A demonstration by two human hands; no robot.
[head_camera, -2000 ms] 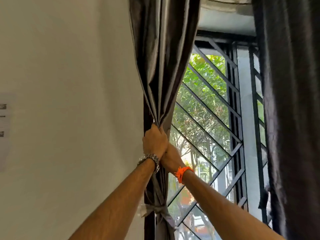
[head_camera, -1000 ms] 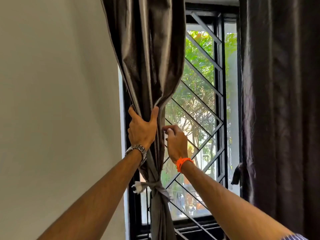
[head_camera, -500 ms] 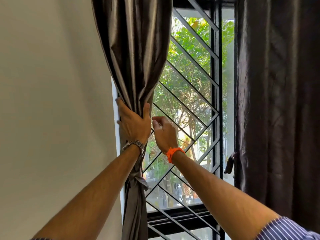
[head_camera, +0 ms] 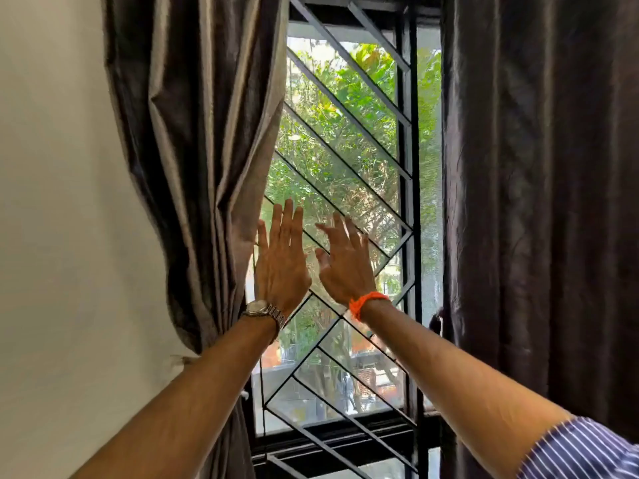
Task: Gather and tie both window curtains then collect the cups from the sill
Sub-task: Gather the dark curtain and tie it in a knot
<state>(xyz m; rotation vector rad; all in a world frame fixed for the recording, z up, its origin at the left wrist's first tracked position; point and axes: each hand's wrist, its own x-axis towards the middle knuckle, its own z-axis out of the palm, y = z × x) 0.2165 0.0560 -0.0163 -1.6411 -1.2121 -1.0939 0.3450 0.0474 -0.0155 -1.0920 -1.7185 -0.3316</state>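
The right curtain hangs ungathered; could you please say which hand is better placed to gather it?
Probably the right: the right hand is open and nearer the right curtain; the left hand is beside the left curtain.

Both up, backs to camera. The left hand (head_camera: 281, 261) is flat, fingers straight and together, pointing to 12 o'clock, holding nothing. The right hand (head_camera: 345, 264) is just at its 3 o'clock, fingers spread, tilted toward 11. The left forearm (head_camera: 193, 402) enters from 7 o'clock, the right forearm (head_camera: 449, 368) from 4 o'clock.
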